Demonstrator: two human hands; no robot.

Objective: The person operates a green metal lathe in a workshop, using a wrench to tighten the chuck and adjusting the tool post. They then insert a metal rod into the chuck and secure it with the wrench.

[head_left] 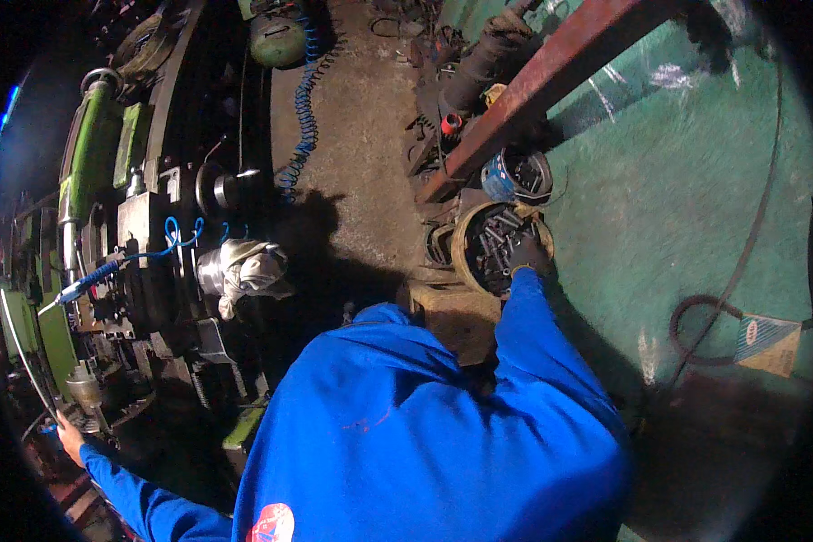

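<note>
My right arm, in a blue sleeve, reaches down to a round tub of loose bolts. Over the tub's right side is my right hand, dark and apparently gloved with a yellowish cuff; its fingers are lost in shadow. Far out at the lower left, my bare left hand rests on the machine, at the lower end of a pale curved rod or edge. Its fingers look curled, but what they grip is too small to make out.
A crumpled cloth covers a metal cylinder on the machine. A blue air gun lies there with its hose. Beyond the tub stands a blue bucket beside a red-brown steel beam. A coiled blue hose crosses the floor; a box lies right.
</note>
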